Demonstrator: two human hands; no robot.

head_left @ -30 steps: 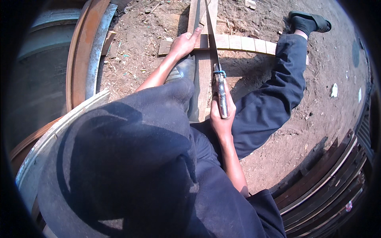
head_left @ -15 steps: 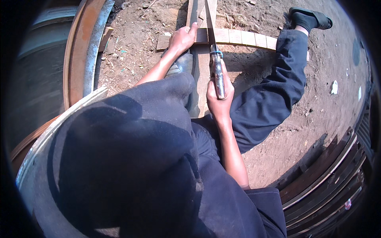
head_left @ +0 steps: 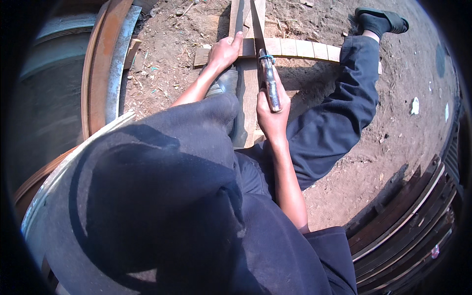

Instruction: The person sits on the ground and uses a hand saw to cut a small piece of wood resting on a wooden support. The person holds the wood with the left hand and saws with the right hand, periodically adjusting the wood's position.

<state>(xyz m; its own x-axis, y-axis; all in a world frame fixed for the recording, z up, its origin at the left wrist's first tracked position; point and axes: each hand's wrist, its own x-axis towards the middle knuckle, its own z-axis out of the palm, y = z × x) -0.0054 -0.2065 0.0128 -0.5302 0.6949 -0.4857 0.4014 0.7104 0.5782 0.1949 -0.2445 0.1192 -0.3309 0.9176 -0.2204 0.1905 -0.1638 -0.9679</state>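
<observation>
My right hand (head_left: 273, 113) is wrapped round the worn handle of a handsaw (head_left: 258, 27), with blue cord tied where handle meets blade. The blade points away from me and crosses a pale wooden strip (head_left: 305, 49) just right of my left hand. My left hand (head_left: 225, 52) grips the strip near its left end, thumb raised; some fingers are hidden. Several crosswise lines divide the strip's right part. Under it, a long board (head_left: 250, 86) runs away from me. Whether the teeth are inside the wood I cannot tell.
One sandaled foot (head_left: 223, 83) rests by the board; my other leg (head_left: 339, 113) stretches right, near the strip's right end. Curved rusty sheets (head_left: 105, 64) stand at left. Dark slats (head_left: 403, 221) are stacked at lower right. Wood chips litter the dirt ground (head_left: 162, 54).
My right hand and the saw have slid a little away from me along the cut line. My left hand keeps its hold on the strip. The whole view has shifted slightly.
</observation>
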